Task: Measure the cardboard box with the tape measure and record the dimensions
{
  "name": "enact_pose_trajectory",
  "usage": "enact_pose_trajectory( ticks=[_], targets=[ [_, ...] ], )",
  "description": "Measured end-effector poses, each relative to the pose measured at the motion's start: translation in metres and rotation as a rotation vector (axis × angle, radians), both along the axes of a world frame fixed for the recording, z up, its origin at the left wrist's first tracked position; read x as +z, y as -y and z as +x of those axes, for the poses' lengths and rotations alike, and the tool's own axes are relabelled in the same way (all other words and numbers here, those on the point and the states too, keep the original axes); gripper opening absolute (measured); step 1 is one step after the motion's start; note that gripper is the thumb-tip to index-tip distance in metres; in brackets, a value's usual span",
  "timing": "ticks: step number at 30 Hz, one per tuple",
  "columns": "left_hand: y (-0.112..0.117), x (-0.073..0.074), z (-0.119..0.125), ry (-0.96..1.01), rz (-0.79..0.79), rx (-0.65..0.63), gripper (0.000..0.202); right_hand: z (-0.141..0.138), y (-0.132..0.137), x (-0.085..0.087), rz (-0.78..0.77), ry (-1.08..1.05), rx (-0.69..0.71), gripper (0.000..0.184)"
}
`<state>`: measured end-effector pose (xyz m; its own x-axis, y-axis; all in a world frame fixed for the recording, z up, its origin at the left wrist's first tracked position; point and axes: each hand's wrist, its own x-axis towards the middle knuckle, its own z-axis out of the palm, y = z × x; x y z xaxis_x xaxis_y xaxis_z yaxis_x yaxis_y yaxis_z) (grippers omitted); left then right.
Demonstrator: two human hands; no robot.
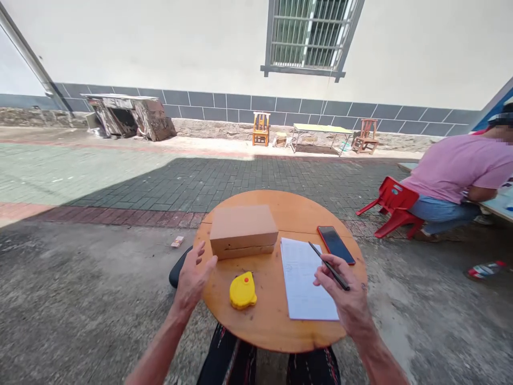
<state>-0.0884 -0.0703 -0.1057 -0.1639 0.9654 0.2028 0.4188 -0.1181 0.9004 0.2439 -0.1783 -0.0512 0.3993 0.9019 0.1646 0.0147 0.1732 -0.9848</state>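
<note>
My right hand [340, 283] grips a black pen [339, 276] above a stack of white paper [302, 291] that bears faint printing and marks. Fingers apart, my left hand [195, 275] hovers at the table's left side, just in front of a closed brown cardboard box [244, 227]; whether a fingertip touches the box I cannot tell. Between the hands lies a yellow tape measure [242, 291] with a red button. A dark-screened phone with a red edge [336, 246] rests to the right of the paper.
All of this sits on a round wooden table [272, 331] over my knees. To the right, a person in a pink shirt [460, 160] sits on a red plastic chair [395, 200], near a bottle [486, 270] on the ground. Chairs and a low table [323, 128] stand along the wall.
</note>
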Motion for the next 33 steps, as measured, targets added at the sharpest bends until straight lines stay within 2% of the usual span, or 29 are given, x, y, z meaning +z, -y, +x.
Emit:
enact_pose_trajectory(
  ticks=[3,6,10,12,14,16,18,19,21,23,25,28,33],
  targets=[
    [-0.022,0.003,0.001,0.101,-0.010,0.012,0.068,0.001,-0.001,-0.002,0.036,-0.019,-0.146,0.019],
    [-0.036,0.003,0.009,0.155,-0.017,-0.019,0.069,0.004,0.005,-0.007,0.020,-0.100,-0.172,0.030],
    [-0.048,0.006,0.017,0.165,-0.008,-0.113,0.063,0.011,0.020,-0.018,-0.074,-0.206,-0.196,0.049],
    [-0.054,0.008,0.018,0.164,0.013,-0.159,0.058,0.017,0.028,-0.024,-0.105,-0.198,-0.208,0.045],
    [-0.055,0.013,0.017,0.139,0.036,-0.138,0.058,0.023,0.034,-0.030,-0.103,-0.146,-0.229,0.032],
    [-0.044,0.019,0.018,0.054,0.097,-0.031,0.061,0.028,0.039,-0.035,-0.089,-0.102,-0.258,0.025],
    [-0.017,0.025,0.026,-0.074,0.233,0.093,0.060,0.031,0.043,-0.040,-0.092,-0.110,-0.272,0.026],
    [0.003,0.027,0.034,-0.129,0.324,0.109,0.054,0.032,0.044,-0.043,-0.101,-0.127,-0.267,0.027],
    [0.047,0.026,0.057,-0.196,0.478,-0.007,0.038,0.033,0.046,-0.048,-0.127,-0.149,-0.246,0.031],
    [0.087,0.018,0.087,-0.249,0.503,-0.283,0.026,0.034,0.046,-0.052,-0.148,-0.125,-0.219,0.033],
    [0.113,0.007,0.119,-0.271,0.460,-0.454,0.025,0.036,0.045,-0.055,-0.165,-0.055,-0.188,0.028],
    [0.118,-0.008,0.156,-0.299,0.340,-0.579,0.028,0.040,0.040,-0.055,-0.182,0.071,-0.137,0.024],
    [0.094,-0.017,0.191,-0.454,0.286,-0.659,0.029,0.044,0.024,-0.054,-0.217,0.177,-0.077,0.025]
  ],
)
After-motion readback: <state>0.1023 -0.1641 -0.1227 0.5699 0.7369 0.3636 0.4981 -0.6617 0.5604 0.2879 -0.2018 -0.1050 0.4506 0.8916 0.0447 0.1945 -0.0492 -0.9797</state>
